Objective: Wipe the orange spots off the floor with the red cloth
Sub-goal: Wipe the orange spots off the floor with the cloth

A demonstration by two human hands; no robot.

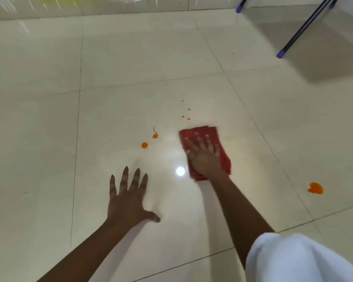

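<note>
Your right hand [205, 155] is motion-blurred, and so is the red cloth [204, 139]; its far edge smears, and its middle is hidden under your palm. Whatever floor [130, 58] lies beneath the cloth can't be seen. The orange specks [185, 117] past the cloth's far edge are too small to count surely. Dark legs [306, 27] at the floor's far right are cut off by the top edge. The far strip of floor is streaked and unreadable.

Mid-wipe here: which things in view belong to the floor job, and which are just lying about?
Job: red cloth under the right hand; orange spots beside it; big orange spot far right; tiled floor.
Not job: left hand braced flat; blue-tipped legs; dark squiggle.
</note>
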